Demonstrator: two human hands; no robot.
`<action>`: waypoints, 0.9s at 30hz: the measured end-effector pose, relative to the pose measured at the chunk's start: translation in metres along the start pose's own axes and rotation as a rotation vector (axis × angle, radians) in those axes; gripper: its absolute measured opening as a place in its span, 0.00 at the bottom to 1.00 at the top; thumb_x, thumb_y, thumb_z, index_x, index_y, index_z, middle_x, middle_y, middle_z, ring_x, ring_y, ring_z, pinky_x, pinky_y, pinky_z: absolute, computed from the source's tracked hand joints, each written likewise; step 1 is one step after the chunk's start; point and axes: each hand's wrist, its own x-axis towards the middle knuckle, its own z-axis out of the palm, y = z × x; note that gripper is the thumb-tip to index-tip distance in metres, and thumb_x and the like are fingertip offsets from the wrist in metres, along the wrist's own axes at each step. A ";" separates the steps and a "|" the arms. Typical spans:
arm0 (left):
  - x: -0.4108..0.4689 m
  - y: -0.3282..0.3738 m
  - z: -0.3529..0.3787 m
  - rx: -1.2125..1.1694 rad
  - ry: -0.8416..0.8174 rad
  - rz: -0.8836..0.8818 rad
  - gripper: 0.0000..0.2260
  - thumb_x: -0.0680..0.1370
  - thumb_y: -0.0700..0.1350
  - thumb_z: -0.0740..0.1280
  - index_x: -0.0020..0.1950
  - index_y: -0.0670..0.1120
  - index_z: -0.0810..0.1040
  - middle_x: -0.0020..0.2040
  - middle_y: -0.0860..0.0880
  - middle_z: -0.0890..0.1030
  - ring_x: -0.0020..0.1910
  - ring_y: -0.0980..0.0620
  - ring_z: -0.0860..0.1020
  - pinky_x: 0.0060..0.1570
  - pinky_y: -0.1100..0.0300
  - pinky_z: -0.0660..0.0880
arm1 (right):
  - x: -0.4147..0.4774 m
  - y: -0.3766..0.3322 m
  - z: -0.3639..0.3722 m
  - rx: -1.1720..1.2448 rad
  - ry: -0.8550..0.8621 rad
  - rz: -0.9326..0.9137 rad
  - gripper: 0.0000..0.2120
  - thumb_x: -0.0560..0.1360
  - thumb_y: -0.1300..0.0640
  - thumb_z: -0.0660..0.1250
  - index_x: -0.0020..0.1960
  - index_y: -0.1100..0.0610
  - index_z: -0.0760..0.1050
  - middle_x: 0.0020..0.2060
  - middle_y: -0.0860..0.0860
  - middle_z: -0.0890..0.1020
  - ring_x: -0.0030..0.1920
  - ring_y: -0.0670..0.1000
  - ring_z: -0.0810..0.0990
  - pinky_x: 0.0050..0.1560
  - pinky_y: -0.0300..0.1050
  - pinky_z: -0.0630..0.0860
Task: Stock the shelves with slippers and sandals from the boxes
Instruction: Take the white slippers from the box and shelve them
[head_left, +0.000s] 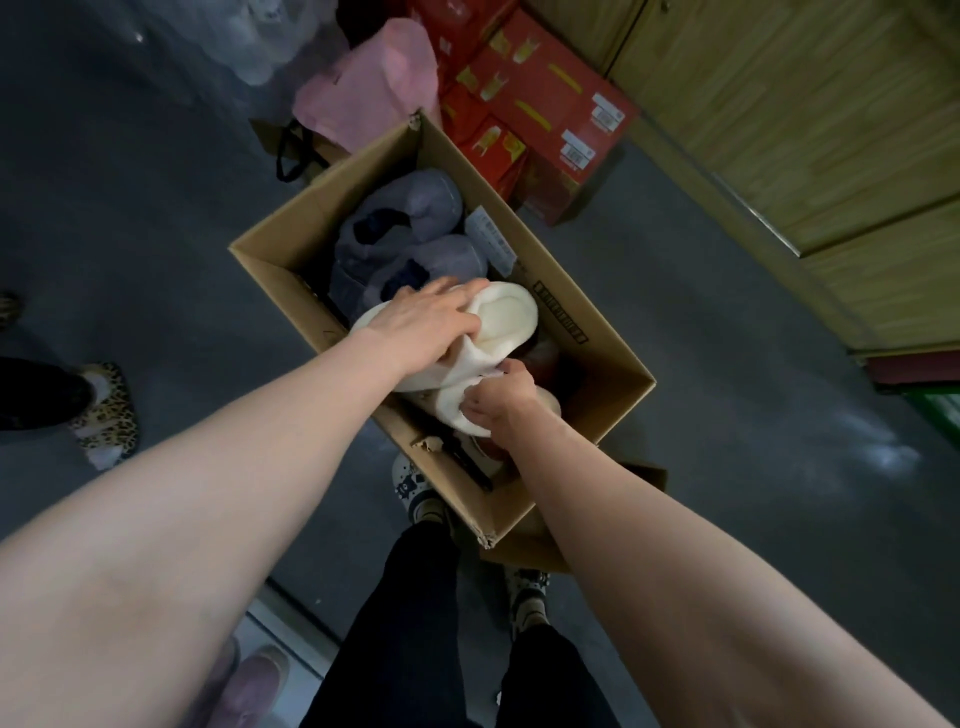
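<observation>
Cardboard box (561, 312) | cream slippers (506, 322) inside, toes toward far-right wall | left hand (431, 322) and right hand (501, 397) fingers pinching them

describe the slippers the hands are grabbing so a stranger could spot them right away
Find the open cardboard box on the grey floor. At its near end, the left hand and right hand grip the cream slippers. They are pale and fluffy, unlike the grey-purple slippers at the far end.

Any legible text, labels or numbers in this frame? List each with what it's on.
None readable.
White label inside the cardboard box: barcode and print, too blurred.
Black strip print on the box wall: too small.
Barcode stickers on the red cartons: blurred.
</observation>
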 end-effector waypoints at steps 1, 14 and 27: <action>-0.002 0.000 -0.001 -0.009 0.011 -0.010 0.10 0.76 0.44 0.66 0.57 0.52 0.74 0.79 0.51 0.48 0.75 0.42 0.53 0.65 0.40 0.66 | -0.001 -0.001 0.000 0.003 -0.035 0.001 0.25 0.75 0.67 0.65 0.69 0.56 0.64 0.59 0.58 0.75 0.55 0.58 0.79 0.45 0.50 0.80; -0.006 0.004 0.011 -0.180 0.164 -0.109 0.13 0.76 0.40 0.67 0.59 0.50 0.73 0.80 0.48 0.49 0.77 0.42 0.51 0.70 0.44 0.62 | -0.019 -0.011 0.001 -0.228 0.111 -0.136 0.15 0.81 0.56 0.59 0.67 0.50 0.67 0.50 0.49 0.77 0.50 0.52 0.77 0.52 0.47 0.71; -0.059 0.062 -0.027 -0.461 0.520 -0.410 0.10 0.75 0.48 0.70 0.54 0.49 0.73 0.52 0.48 0.78 0.54 0.47 0.73 0.50 0.50 0.73 | -0.105 -0.069 -0.078 -1.241 0.215 -1.077 0.20 0.76 0.56 0.57 0.68 0.50 0.61 0.51 0.54 0.81 0.52 0.59 0.79 0.65 0.56 0.64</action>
